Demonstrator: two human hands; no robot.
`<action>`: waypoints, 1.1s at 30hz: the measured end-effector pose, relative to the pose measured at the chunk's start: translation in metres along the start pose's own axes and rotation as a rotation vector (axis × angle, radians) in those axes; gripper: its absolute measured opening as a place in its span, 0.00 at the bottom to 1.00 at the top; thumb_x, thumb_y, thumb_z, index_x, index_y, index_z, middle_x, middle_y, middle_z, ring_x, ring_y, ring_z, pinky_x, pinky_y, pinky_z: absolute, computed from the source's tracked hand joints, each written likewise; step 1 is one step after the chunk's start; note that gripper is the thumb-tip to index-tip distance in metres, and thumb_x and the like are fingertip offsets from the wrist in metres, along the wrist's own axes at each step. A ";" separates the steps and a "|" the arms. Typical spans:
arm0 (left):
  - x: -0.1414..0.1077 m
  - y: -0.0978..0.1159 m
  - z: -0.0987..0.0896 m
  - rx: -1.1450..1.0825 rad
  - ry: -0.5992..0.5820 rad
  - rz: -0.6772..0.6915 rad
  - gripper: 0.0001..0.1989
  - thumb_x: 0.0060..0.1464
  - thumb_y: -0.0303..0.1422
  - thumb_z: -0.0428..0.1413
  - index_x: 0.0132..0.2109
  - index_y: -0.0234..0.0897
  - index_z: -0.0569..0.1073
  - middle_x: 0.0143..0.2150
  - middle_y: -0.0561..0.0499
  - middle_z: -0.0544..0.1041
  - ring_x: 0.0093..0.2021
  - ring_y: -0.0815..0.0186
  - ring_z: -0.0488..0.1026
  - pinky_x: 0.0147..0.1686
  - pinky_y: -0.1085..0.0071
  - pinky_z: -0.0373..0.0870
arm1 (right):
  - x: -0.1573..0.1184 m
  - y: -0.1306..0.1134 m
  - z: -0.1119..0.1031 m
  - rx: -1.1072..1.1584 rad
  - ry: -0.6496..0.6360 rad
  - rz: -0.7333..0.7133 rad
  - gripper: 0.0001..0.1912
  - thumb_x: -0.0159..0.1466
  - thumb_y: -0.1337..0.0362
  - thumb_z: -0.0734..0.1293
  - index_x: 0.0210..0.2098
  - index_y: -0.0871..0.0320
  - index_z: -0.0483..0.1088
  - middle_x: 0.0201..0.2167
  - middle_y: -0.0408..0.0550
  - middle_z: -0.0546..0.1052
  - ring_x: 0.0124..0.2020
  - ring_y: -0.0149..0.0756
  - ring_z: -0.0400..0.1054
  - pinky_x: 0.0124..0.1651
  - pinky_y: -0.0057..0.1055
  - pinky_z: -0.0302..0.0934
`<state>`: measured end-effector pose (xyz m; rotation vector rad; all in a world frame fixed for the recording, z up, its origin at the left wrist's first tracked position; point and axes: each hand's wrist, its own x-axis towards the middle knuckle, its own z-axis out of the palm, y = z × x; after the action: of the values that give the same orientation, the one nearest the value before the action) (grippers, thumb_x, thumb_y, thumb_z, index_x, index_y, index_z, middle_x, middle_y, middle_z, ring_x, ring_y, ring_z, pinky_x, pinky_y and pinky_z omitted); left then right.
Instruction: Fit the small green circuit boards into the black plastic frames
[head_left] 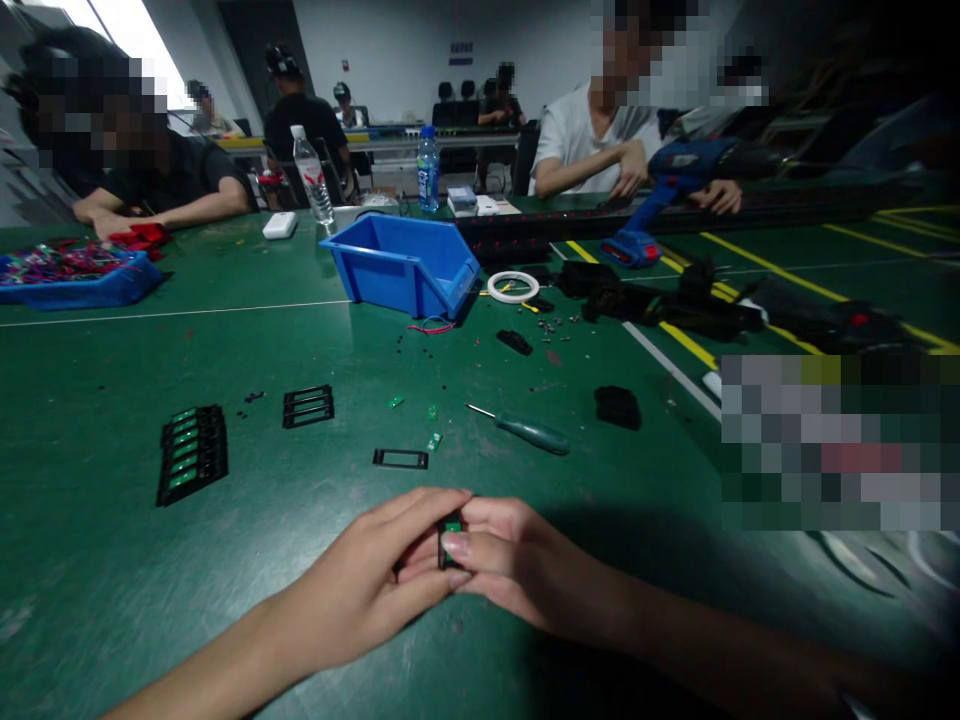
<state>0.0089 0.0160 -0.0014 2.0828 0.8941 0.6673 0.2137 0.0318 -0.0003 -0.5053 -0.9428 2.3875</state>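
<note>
Between my two hands is a small black frame with a green circuit board (pixel 452 527) in it. My left hand (pixel 375 560) is closed around its left side, fingers over the top edge and thumb below. From the right, my right hand (pixel 517 560) grips the same piece, its thumb pressed on the green board. Fingers cover much of the piece. Just beyond my hands lies an empty black frame (pixel 400 459), with a small green board (pixel 434 441) beside it. A screwdriver (pixel 529 431) with a green handle lies farther right, its tip pointing left.
To the left are a row of black frames with green boards (pixel 192 452) and stacked black frames (pixel 308 406). A blue bin (pixel 405 265), a tape roll (pixel 513 287) and loose screws (pixel 555 326) lie beyond. A blue cordless drill (pixel 667 190) stands back right. Other people sit around the table.
</note>
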 end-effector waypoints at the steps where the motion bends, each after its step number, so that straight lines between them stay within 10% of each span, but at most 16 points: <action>1: 0.000 0.000 0.000 -0.001 -0.002 0.002 0.29 0.65 0.33 0.57 0.69 0.47 0.59 0.62 0.45 0.72 0.59 0.60 0.72 0.58 0.65 0.71 | 0.000 0.000 0.000 0.000 -0.001 -0.002 0.10 0.67 0.63 0.68 0.43 0.65 0.75 0.41 0.56 0.79 0.46 0.41 0.76 0.56 0.42 0.64; 33: 0.000 0.001 -0.001 -0.002 -0.015 0.007 0.29 0.66 0.33 0.57 0.70 0.49 0.58 0.57 0.47 0.74 0.56 0.61 0.73 0.55 0.65 0.71 | 0.000 0.000 -0.001 -0.056 -0.044 -0.004 0.09 0.68 0.62 0.67 0.43 0.62 0.76 0.40 0.52 0.79 0.45 0.39 0.75 0.55 0.39 0.64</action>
<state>0.0087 0.0161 -0.0001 2.0875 0.8786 0.6549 0.2147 0.0323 -0.0012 -0.4736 -1.0309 2.3835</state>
